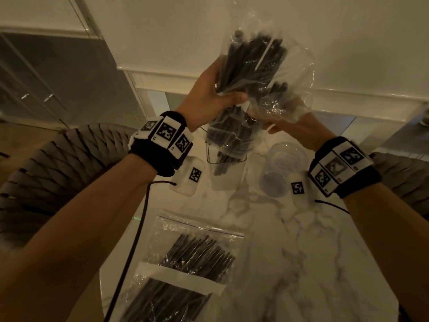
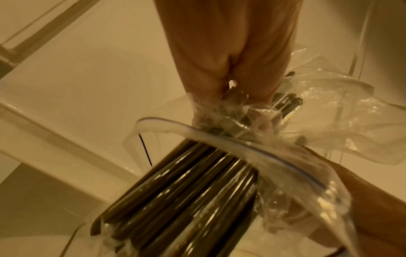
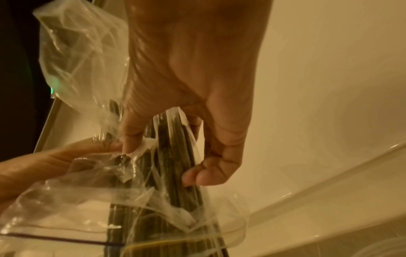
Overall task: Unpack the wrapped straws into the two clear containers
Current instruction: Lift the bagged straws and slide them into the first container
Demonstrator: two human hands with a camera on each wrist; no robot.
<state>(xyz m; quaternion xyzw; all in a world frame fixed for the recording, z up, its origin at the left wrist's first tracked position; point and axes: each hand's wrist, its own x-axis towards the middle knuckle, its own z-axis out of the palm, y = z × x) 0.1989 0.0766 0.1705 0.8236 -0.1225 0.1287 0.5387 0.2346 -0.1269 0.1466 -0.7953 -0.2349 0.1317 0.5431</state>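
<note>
A clear zip bag (image 1: 290, 73) of black wrapped straws (image 1: 253, 56) is held mouth-down above the table. My left hand (image 1: 222, 94) grips the bag around the straw bundle; the left wrist view shows its fingers (image 2: 230, 78) squeezing the plastic. My right hand (image 1: 278, 122) pinches the bag's right side, its fingers (image 3: 206, 173) curled on plastic and straws (image 3: 175, 156). Straw ends (image 2: 186, 191) stick out of the bag's mouth into a square clear container (image 1: 226, 180). A round clear container (image 1: 281, 163) stands beside it, with no straws in it.
A second zip bag of straws (image 1: 192, 256) lies on the marble table (image 1: 301, 252) near me. Woven chairs stand at the left (image 1: 58, 159) and right (image 1: 406, 173). A black cable (image 1: 139, 228) hangs from my left wrist across the table's edge.
</note>
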